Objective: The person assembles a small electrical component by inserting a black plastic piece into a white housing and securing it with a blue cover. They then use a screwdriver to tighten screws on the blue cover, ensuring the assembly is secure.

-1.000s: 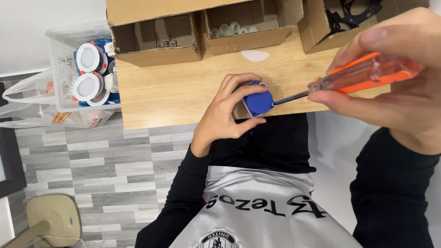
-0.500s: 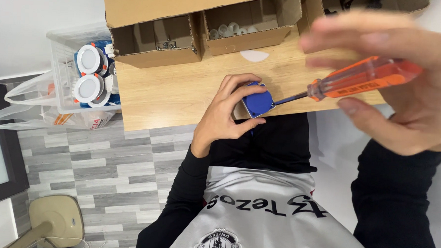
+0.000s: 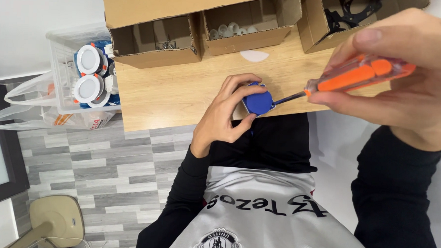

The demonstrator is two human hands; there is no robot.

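The left hand [image 3: 223, 117] curls around a small round blue part [image 3: 259, 102], thumb under it and fingers over its top, holding it at the near edge of the wooden table [image 3: 172, 95]. The right hand [image 3: 403, 81] is closed in a fingertip grip on the orange and clear handle of a screwdriver [image 3: 351, 78], whose dark shaft slants down to the left with its tip touching the blue part's side. Behind them on the table stand open cardboard boxes [image 3: 155, 41], and to the left a clear plastic bin [image 3: 61, 69] holds round white fittings [image 3: 87, 87].
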